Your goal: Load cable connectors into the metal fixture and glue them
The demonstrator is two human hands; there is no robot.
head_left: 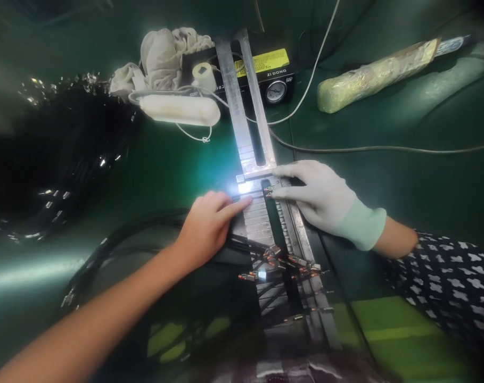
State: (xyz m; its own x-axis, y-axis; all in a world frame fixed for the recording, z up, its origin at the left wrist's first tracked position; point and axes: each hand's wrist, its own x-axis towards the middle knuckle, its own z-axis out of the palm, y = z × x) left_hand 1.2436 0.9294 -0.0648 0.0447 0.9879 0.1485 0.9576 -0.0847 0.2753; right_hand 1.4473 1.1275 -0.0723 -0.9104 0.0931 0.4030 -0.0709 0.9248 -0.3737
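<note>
A slotted metal rack (261, 223) with rows of fine grooves stands in front of me. My left hand (210, 223) is bare, its fingers curled and one finger stretched along a thin black cable (258, 197) lying across the rack. My right hand (321, 197), in a white glove with a mint cuff, reaches in from the right. Two of its fingers are stretched and apart, one at the metal frame, the other touching the cable's small stripped end (269, 190). Bright light glows beside the fingertips. Several cables with metal connectors (273, 252) lie over the rack's nearer part.
Behind the rack sits a black box with a round gauge (276, 92). Left of it are a crumpled grey cloth (160, 58) and a white rounded bar (180, 110). A plastic-wrapped yellowish roll (377, 74) lies far right. A shiny black cable heap (66, 143) covers the left.
</note>
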